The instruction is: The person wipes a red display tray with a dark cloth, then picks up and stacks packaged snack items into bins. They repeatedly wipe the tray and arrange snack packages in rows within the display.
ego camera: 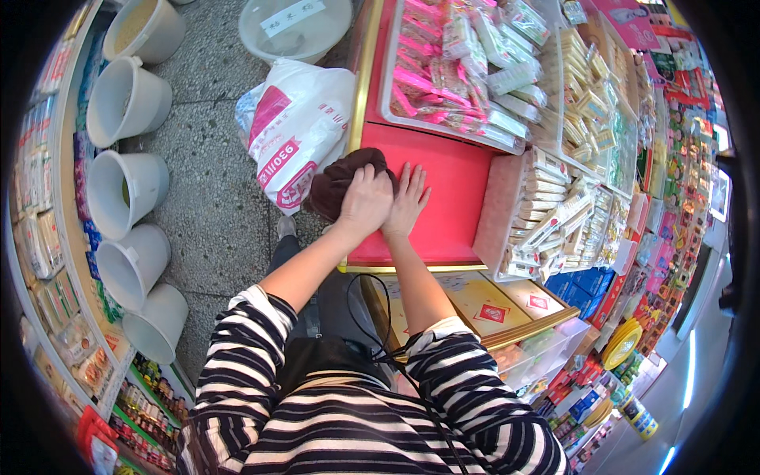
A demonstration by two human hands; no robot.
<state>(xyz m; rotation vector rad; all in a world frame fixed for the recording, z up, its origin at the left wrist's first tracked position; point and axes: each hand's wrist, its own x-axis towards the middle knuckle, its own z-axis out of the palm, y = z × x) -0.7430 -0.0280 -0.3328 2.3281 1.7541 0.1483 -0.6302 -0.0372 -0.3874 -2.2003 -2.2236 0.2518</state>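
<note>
A dark brown cloth [338, 187] lies bunched at the left edge of a red shelf board [451, 184] with gold trim. On the cloth rests my left hand [367, 199], fingers curled into it, gripping it. Just to the right, my right hand [405, 205] lies flat on the red surface with its fingers spread, touching the left hand and the cloth's edge. A clear tray [389, 101] of pink-wrapped and white-green packets stands beyond the hands. To the right is a bin [496, 219] full of paper-wrapped packets.
A white plastic bag [297, 130] with magenta print stands on the speckled floor, beside a lidded tub [297, 29]. Several white buckets [127, 190] line the left shelving. Yellow boxes [487, 303] sit on a lower ledge near my body. A black cord [389, 309] hangs by my waist.
</note>
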